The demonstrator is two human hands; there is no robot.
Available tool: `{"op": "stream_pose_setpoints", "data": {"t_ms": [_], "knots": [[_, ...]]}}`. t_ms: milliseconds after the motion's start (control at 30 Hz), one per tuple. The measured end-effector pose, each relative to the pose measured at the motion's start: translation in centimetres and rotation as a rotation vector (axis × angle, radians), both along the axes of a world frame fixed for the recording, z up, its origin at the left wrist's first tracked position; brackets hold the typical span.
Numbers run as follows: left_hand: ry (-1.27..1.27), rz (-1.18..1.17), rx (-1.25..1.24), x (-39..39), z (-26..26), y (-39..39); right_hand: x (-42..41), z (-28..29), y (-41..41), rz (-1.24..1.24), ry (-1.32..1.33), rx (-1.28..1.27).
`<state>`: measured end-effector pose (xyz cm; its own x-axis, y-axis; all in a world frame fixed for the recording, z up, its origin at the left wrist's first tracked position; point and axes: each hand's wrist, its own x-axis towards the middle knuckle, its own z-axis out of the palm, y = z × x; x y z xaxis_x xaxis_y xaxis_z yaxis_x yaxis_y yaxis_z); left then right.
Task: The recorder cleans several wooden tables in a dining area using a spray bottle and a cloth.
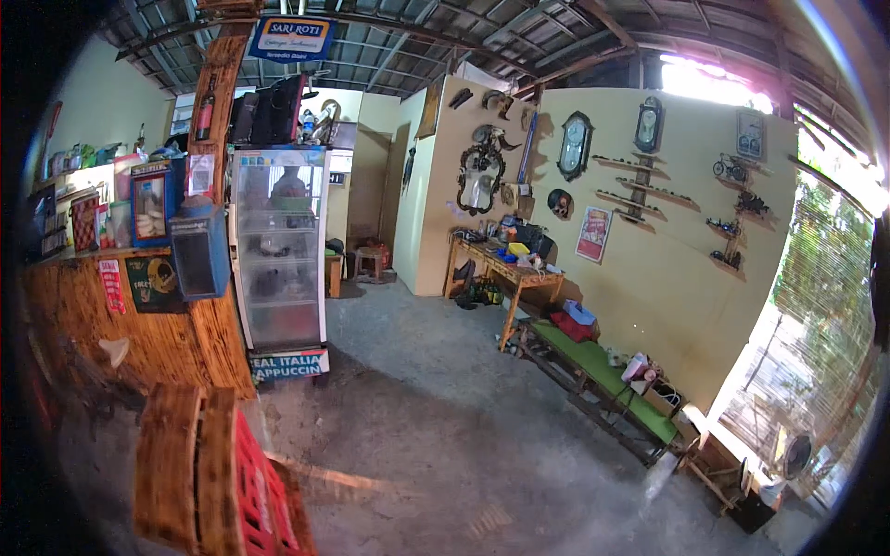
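Neither my left hand nor my right hand is in view. Before me stretches a grey concrete floor (431,431). A glass-door display fridge (281,257) stands left of the middle, beside a wooden post (214,104). To its left is a wood-fronted counter (76,299) with jars and packages on top. Along the right wall runs a low bench with a green top (598,368), bearing a red and blue bundle and several small items. Behind it stands a wooden table (500,260) with a yellow container and other clutter.
At the lower left, close by, stand wooden boards (167,465) against a red plastic crate (261,486). A small stool (372,264) stands by the back doorway. Clocks (574,146), small shelves (636,191) and a framed mirror (480,181) hang on the walls. A fan (796,455) is at the lower right.
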<state>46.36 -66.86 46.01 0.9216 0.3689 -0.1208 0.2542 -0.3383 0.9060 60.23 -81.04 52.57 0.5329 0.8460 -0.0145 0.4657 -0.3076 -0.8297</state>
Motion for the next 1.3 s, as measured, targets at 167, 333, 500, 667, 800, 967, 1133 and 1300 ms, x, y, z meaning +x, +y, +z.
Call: {"op": "stream_pose_setpoints", "data": {"t_ms": [167,333,500,667,800,967,1133,1300], "knots": [[0.032,0.007,-0.083,6.5,-1.4,-9.4,6.2,-8.0,-10.1,-0.145,0.133,0.066],[-0.109,-0.061,-0.155,9.9,1.0,-17.0,11.4,-5.2,-18.5,-0.101,0.196,0.188],[0.031,0.054,-0.221,9.7,4.5,-21.8,12.3,-7.5,-20.4,0.058,0.490,-0.081],[-0.112,0.160,-0.010,6.9,0.4,-23.2,10.1,-5.1,-19.7,0.283,0.497,0.185],[-0.136,0.330,0.077,4.3,1.5,-26.8,7.7,-5.2,-20.6,0.233,0.775,0.321],[-0.306,0.791,0.063,2.4,3.9,-32.7,3.3,-2.5,-25.0,0.107,0.986,0.371],[-0.461,0.968,-0.396,3.5,1.1,-37.4,0.8,-4.1,-30.8,-0.063,0.792,0.428],[-0.580,0.941,-0.941,3.9,0.0,-42.9,1.8,3.9,-35.0,-0.148,1.056,0.005]]}}
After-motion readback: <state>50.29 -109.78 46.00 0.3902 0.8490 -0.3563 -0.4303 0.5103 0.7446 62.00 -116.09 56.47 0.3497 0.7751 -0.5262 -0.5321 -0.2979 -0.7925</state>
